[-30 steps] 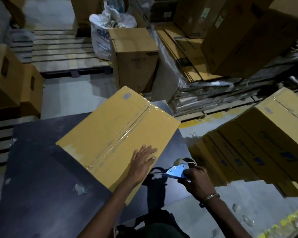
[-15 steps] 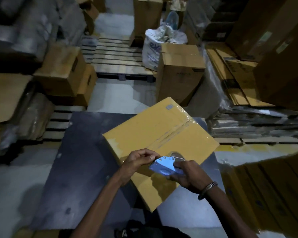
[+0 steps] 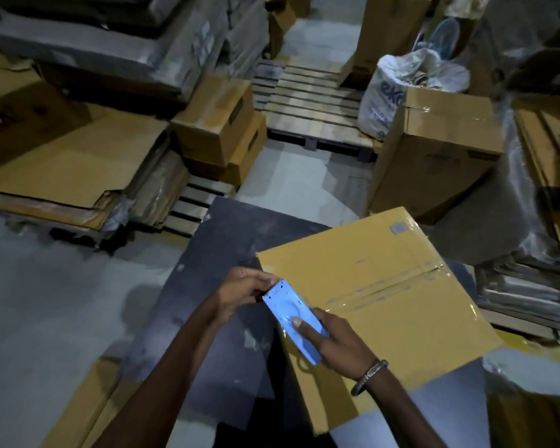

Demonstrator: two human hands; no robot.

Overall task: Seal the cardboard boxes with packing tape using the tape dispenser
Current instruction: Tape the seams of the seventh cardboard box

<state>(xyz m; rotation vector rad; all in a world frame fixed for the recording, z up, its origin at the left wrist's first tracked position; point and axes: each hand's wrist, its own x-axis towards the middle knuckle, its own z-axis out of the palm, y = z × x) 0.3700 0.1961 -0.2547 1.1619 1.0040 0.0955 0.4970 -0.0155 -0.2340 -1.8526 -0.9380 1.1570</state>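
1. Your right hand (image 3: 340,342) has its grip wrapped around the blue tape dispenser (image 3: 293,321), thumb pressed flat on its side plate, holding it just above the near-left corner of the cardboard box (image 3: 385,286).
2. Your left hand (image 3: 243,291) is pinching at the dispenser's far end, fingertips closed on the blade end; it looks like you are picking up the loose tape end, though the tape itself is too faint to make out.
3. The box lies flat on the dark tabletop (image 3: 227,253), its near-right corner hanging over the edge. A strip of clear tape (image 3: 398,286) already runs along the centre seam, so the step in hand reads as readying the dispenser for another strip, or for the next box.
4. For the next move, you need a free length of tape pulled clear, then stuck down at a box edge before you draw the dispenser along.
5. Free the left hand to steady the box first; with that overhang it could pivot as you pull.
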